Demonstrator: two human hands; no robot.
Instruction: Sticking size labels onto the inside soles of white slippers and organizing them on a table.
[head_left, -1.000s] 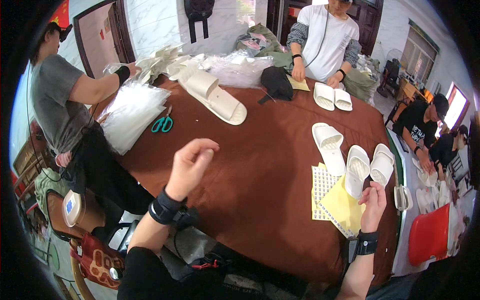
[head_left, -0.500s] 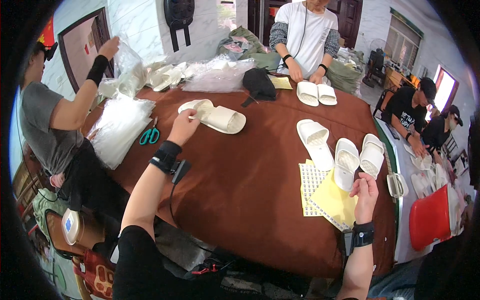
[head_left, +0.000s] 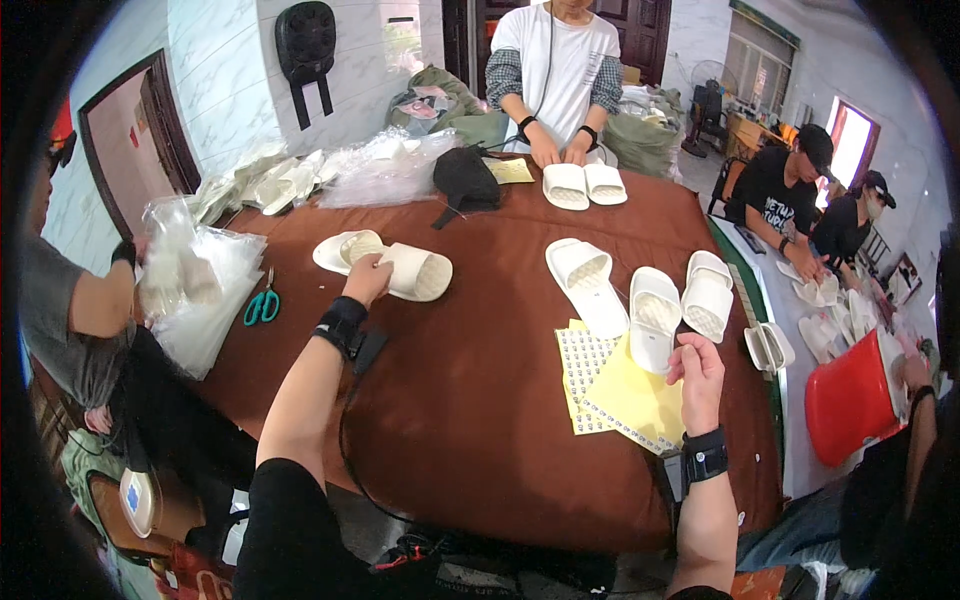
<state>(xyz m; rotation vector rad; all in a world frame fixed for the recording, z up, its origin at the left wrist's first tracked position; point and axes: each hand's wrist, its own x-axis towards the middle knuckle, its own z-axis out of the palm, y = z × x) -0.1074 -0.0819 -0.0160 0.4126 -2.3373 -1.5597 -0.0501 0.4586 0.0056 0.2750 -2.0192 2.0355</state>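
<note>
My left hand [head_left: 367, 279] reaches far across the brown table [head_left: 470, 400] and grips a pair of white slippers [head_left: 400, 268] lying at the left middle. My right hand [head_left: 697, 372] rests near the table's right side, pinching the corner of a yellow sticker sheet [head_left: 625, 395] that lies over other dotted sheets [head_left: 585, 360]. Just beyond that hand lie three white slippers: a long one [head_left: 585, 282] and two side by side [head_left: 680, 305]. Both wrists wear black bands.
Green scissors [head_left: 262, 303] lie by a heap of clear bags [head_left: 205, 285] at the left, where a seated person handles bags. Across the table a person presses on two white slippers [head_left: 583, 185]. A black cap [head_left: 465, 180], a red bin [head_left: 848, 400] and other workers are at the right.
My left hand has stretched forward from mid-air to the pair of slippers and closed on it. My right hand stays on the yellow sheet. The view has tilted up slightly.
</note>
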